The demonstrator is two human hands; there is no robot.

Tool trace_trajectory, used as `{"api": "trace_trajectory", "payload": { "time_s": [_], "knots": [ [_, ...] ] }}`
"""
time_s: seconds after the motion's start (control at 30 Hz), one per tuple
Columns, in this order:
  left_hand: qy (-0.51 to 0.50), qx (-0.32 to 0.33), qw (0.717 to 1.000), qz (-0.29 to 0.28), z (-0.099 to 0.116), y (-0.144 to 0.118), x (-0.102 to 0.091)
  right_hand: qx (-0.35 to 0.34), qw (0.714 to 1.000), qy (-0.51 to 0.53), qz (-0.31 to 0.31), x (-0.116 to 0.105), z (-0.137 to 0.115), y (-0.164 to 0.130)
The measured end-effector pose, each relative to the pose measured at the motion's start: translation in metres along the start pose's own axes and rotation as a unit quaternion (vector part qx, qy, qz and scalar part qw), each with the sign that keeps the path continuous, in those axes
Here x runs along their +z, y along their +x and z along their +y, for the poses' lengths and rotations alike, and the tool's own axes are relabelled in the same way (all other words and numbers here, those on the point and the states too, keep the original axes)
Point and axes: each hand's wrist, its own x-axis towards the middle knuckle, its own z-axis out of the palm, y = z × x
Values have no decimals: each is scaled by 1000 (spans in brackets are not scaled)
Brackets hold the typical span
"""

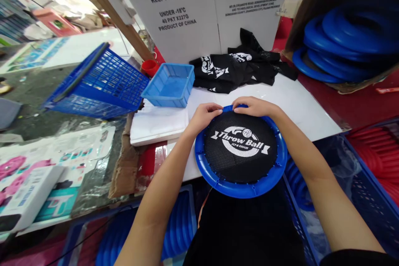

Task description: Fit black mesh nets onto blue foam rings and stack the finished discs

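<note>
Left hand (pixel 204 117) and right hand (pixel 254 107) pinch black mesh (pixel 240 147) onto blue ring (pixel 215 176) at its far rim; mesh seated below the grip, top edge apparently unfinished.

tabletop (pixel 299 104): white, glossy, with a red surface just beside its right edge.
blue ring (pixel 241 189): lies at the near edge, partly overhanging, with black mesh (pixel 240 145) stretched inside it.
black mesh pieces (pixel 237 68): heaped at the back against the cardboard box (pixel 199 12).
small blue tray (pixel 170 85): back left.
white sheets (pixel 157 122): stacked at the left edge, under the tray's front.
</note>
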Motion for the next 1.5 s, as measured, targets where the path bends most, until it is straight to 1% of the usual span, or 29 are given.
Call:
{"api": "trace_trajectory", "payload": {
  "time_s": [0.07,0.1,0.23,0.33,0.43,0.57,0.67,0.87,0.93,1.07,1.17,1.3,1.4,1.5],
  "knots": [
    [4,6,1000,7,0,1,0,-21,999,-18,-20,2,0,6],
    [8,8,1000,8,0,1,0,-24,999,-22,-19,4,0,8],
    [37,18,999,0,3,1,-2,-10,999,-33,13,8,1,8],
    [65,41,997,-11,6,2,-5,6,998,-46,42,12,2,4],
    [94,74,992,-34,7,3,-8,8,998,-37,45,15,2,2],
    [135,98,985,-45,7,3,-10,17,999,-10,47,17,1,3],
    [149,108,982,-38,7,2,-7,20,998,-3,62,18,1,4],
    [182,144,972,-35,13,6,11,27,996,-9,79,24,0,9],
    [167,134,977,-23,15,7,15,24,996,-16,83,24,0,10],
    [104,72,992,-1,13,8,15,21,996,-37,81,25,-1,12],
    [66,37,997,-4,9,10,12,30,996,-41,74,23,0,13],
    [5,8,1000,-10,3,12,8,50,997,-15,53,19,0,11],
    [-11,0,1000,-3,2,12,9,65,997,-8,44,20,-2,11],
    [-1,13,1000,6,4,11,12,74,995,-29,62,24,-4,13]
  ]
}}
